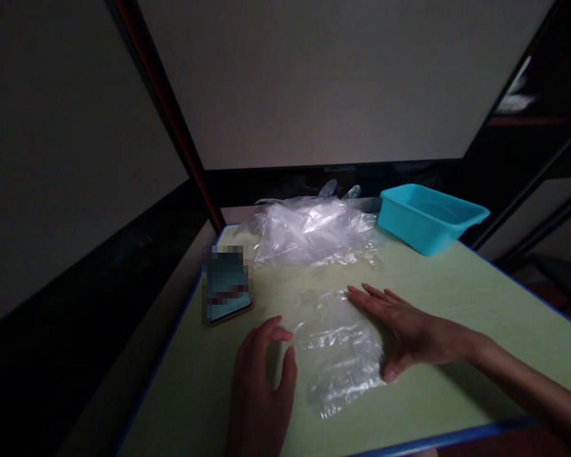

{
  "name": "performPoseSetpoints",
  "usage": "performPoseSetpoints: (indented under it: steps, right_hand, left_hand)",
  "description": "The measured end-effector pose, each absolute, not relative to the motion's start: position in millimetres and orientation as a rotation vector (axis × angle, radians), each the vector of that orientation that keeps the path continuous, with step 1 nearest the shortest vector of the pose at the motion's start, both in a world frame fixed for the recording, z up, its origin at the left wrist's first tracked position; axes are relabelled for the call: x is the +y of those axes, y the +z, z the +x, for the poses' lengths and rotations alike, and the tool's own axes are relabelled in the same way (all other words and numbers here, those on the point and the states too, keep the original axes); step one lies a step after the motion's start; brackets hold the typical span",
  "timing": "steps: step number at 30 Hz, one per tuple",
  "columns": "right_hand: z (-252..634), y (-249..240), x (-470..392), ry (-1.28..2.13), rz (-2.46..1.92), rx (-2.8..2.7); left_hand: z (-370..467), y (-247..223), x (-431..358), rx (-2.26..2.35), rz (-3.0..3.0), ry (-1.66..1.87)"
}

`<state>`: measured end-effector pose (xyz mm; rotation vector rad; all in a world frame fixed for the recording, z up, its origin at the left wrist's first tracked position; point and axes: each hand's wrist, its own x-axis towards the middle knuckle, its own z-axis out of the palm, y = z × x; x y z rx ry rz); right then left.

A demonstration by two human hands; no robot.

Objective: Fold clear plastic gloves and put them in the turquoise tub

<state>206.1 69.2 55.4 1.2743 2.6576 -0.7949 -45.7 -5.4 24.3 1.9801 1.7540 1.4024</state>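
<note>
A clear, creased plastic sheet or bag (340, 355) lies flat on the pale green table (461, 406). My right hand (409, 330) is at its right edge, fingers spread and thumb apart, with the fingertips at its upper right corner. Just left of the plastic is my left hand (266, 374), its fingers curved and the thumb apart from them, holding nothing. Beyond both hands sits a heap of crumpled clear plastic (314, 231), with some glove-like finger shapes sticking up at its back.
A phone (228, 285), partly pixelated, lies near the table's left edge. At the back right corner stands a turquoise plastic basin (428, 219). Light panels (314, 82) rise behind the table, and dark shelving is at the right.
</note>
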Motion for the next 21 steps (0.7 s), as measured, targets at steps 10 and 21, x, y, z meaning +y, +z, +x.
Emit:
performPoseSetpoints:
  steps: [10,21]
  right_hand:
    - [215,56,63,-1.091,1.504,2.92]
    - [190,29,73,-0.481,1.349,3.033]
  left_hand:
    - [-28,30,-9,1.566,2.401,1.272]
    - [27,5,-12,1.028,2.913,0.674]
